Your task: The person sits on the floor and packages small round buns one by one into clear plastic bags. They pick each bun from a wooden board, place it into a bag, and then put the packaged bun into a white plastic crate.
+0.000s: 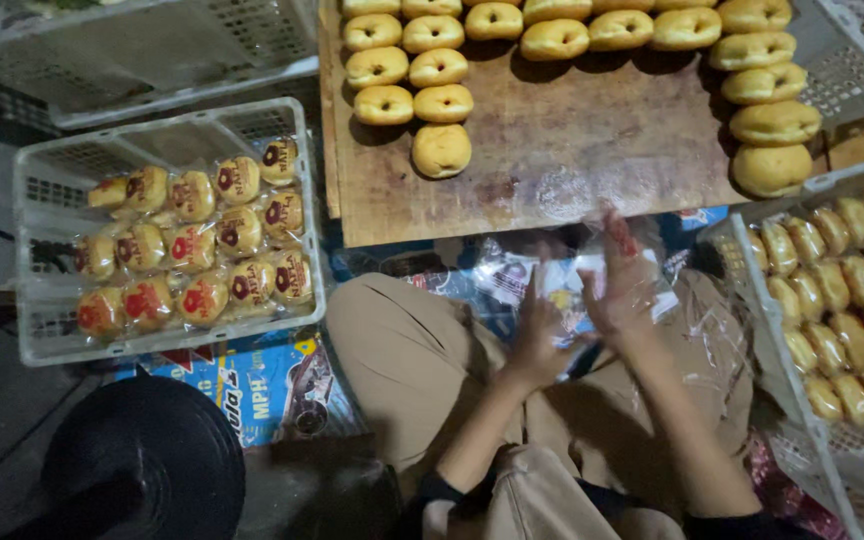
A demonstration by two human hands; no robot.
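Note:
Both my hands are raised over my lap, just below the near edge of a wooden board (572, 150). My left hand (540, 335) and my right hand (620, 285) hold a clear plastic wrapper (577, 262) between them, fingers spread along its sides. The wrapper looks empty, though blur makes that uncertain. Rows of unwrapped golden buns (442, 150) lie on the board beyond my hands.
A white plastic crate (167, 345) on the left holds several wrapped buns (192, 250). A second crate (752, 250) on the right holds more wrapped buns (852, 310). Empty crates sit at top left. A black round object (142, 460) lies at bottom left, on printed sheets (262, 385).

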